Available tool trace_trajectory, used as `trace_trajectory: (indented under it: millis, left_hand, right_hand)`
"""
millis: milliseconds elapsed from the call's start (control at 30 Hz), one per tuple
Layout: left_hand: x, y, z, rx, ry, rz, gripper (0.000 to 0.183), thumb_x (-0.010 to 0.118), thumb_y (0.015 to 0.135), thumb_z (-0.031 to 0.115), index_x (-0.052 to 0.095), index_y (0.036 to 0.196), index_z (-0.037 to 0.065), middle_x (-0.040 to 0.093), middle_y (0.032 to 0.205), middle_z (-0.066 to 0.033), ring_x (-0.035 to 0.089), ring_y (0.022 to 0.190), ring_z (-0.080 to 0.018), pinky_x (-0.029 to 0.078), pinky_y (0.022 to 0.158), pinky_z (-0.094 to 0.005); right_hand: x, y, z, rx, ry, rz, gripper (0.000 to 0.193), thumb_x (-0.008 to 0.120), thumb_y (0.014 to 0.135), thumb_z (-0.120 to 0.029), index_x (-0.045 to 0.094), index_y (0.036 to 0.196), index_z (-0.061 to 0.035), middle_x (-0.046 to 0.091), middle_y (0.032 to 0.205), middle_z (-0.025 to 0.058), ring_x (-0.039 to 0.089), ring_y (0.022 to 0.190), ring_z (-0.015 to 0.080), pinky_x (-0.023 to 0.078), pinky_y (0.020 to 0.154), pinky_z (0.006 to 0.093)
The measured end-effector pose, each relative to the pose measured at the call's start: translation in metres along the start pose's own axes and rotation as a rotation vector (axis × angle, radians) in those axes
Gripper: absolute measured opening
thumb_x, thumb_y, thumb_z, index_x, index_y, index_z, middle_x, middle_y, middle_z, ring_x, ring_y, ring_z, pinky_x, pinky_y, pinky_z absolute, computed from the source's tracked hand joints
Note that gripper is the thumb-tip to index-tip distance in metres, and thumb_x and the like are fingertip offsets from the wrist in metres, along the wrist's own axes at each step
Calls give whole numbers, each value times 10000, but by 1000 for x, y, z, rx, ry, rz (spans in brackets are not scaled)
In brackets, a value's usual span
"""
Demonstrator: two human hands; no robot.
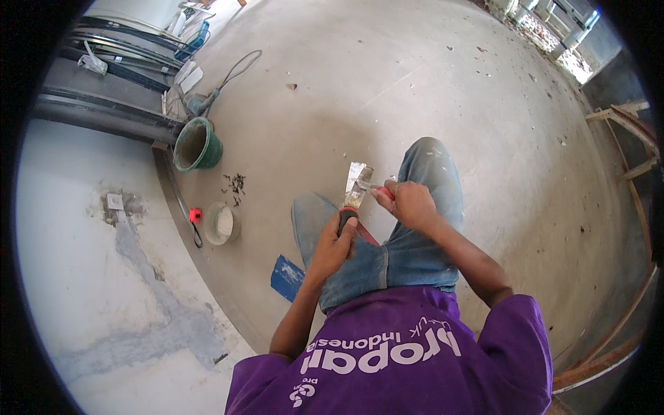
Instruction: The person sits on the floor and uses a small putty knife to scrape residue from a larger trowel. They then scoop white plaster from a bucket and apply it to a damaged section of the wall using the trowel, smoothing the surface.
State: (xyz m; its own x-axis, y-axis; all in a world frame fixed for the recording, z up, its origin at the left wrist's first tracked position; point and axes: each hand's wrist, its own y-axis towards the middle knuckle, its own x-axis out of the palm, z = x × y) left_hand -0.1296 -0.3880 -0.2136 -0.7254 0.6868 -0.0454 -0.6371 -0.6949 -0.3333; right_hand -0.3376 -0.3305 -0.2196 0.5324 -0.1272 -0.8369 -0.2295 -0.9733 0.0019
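Note:
My left hand (335,249) is closed around the black and red handle of a putty knife (354,187), its broad, stained metal blade pointing away from me. From the right, my right hand (413,206) grips a smaller scraper (384,192) by its red handle. The metal end of this scraper lies against the face of the putty knife's blade. Both tools are held above my jeans-covered legs (432,176), between the knees. Part of a red strip-like thing (366,233) shows below the tools; its kind is unclear.
At the left stand a green bucket (198,144) and a pale tub (221,224), with a red tape measure (195,215) and dark scraps (236,185) close by. A blue flat piece (286,277) lies beside my left leg. A patched wall (90,277) borders the left; wooden framing (626,121) the right.

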Motion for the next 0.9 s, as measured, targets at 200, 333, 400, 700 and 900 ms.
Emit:
trace_trajectory:
  millis: [200, 333, 400, 700, 900]
  left_hand:
    - [3, 4, 2, -25, -57, 0, 293, 504, 1022, 313, 537, 1067, 25, 494, 660, 0, 461, 497, -78, 392, 451, -252]
    - [5, 5, 8, 5, 9, -17, 283, 498, 1024, 306, 531, 1057, 27, 490, 660, 0, 458, 494, -78, 390, 447, -252]
    - [3, 4, 8, 13, 23, -29, 282, 492, 1026, 303, 531, 1062, 26, 490, 660, 0, 458, 495, -78, 389, 444, -252]
    - [-4, -1, 14, -37, 38, -28, 303, 495, 1025, 321, 542, 1060, 23, 485, 669, 9, 457, 488, -75, 386, 437, -247]
    - [-14, 3, 12, -89, -74, -52, 322, 501, 1019, 343, 553, 1083, 32, 496, 689, 6, 485, 512, -72, 391, 442, -246]
  right_hand:
    - [6, 3, 3, 18, 16, -39, 540, 444, 970, -521, 651, 811, -48, 647, 679, 193, 657, 679, 398, 517, 638, 505]
    - [9, -4, 9, -71, -17, 6, 500, 499, 972, -479, 578, 760, -33, 606, 634, 211, 621, 647, 425, 483, 588, 512]
    - [3, 8, 18, 28, 9, 5, 491, 501, 971, -478, 592, 775, -38, 611, 643, 214, 622, 649, 427, 483, 592, 516]
    - [-14, 43, 79, 178, 162, 217, 542, 456, 1010, -451, 660, 861, 28, 589, 671, 268, 617, 667, 402, 484, 637, 463]
    - [-36, 38, 58, 119, 586, 160, 531, 521, 990, -474, 639, 905, 36, 530, 634, 44, 492, 577, 172, 434, 560, 325]
